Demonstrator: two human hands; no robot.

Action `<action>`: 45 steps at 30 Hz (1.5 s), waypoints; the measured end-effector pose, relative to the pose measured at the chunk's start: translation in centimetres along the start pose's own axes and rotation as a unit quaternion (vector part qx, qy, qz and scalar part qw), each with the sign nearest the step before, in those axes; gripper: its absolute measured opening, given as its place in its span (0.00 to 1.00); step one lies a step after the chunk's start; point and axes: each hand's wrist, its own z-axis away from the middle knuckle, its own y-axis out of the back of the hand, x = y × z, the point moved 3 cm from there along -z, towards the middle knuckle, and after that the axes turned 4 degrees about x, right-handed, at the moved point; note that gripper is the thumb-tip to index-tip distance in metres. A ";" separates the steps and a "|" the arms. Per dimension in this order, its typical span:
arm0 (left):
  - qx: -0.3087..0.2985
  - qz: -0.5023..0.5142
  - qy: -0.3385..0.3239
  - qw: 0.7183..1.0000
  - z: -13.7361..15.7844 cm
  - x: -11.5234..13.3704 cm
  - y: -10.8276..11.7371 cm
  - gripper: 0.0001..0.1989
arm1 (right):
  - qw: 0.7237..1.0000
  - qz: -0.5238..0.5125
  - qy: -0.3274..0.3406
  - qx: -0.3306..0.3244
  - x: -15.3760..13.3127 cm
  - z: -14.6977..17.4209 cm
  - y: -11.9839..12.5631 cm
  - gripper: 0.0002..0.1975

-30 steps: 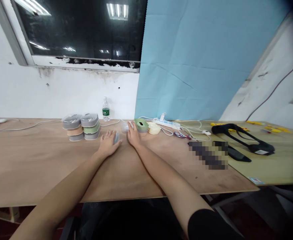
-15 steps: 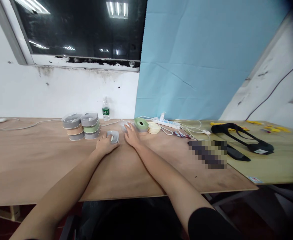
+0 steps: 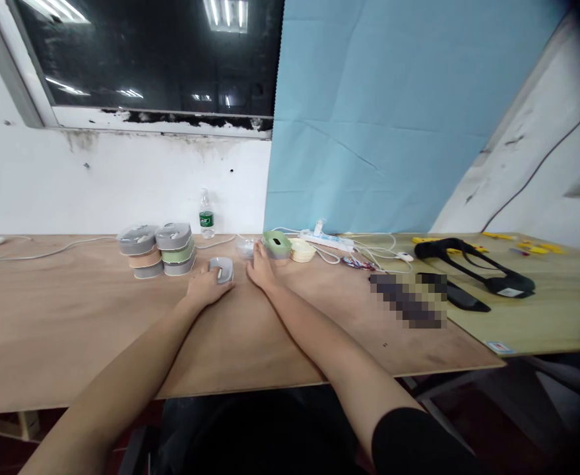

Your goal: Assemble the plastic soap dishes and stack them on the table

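Note:
My left hand (image 3: 205,286) grips the near left side of a small grey box (image 3: 225,267) that lies on the table, its fingers closed on the rim. Beyond it, my right hand (image 3: 261,269) rests with fingers stretched out, holding nothing I can see. Its fingertips lie between clear plastic lids (image 3: 245,248) and a green box part (image 3: 278,243) with a dark slot. Cream-coloured round-edged parts (image 3: 302,250) stand stacked right of the green one. Left of my hands are two stacks of lidded boxes, one with an orange middle (image 3: 144,259), one with a green middle (image 3: 179,254).
A water bottle (image 3: 206,216) stands by the wall. A power strip (image 3: 327,241) with white cables lies at the back. On the right are a black strap-like frame (image 3: 472,267), a blurred-out dark object (image 3: 408,301) and yellow pieces (image 3: 537,248). The wooden table (image 3: 290,343) has a front edge.
My right hand has shifted slightly right, off the clear lids, its fingers now straighter beside the green part. My left hand stays on the grey box. The camera view has shifted slightly.

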 end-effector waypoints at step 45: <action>-0.008 -0.001 -0.020 1.000 0.1 -0.2 -0.1 0.40 | 0.999 0.019 0.041 -0.010 -0.6 -0.4 -0.8 0.36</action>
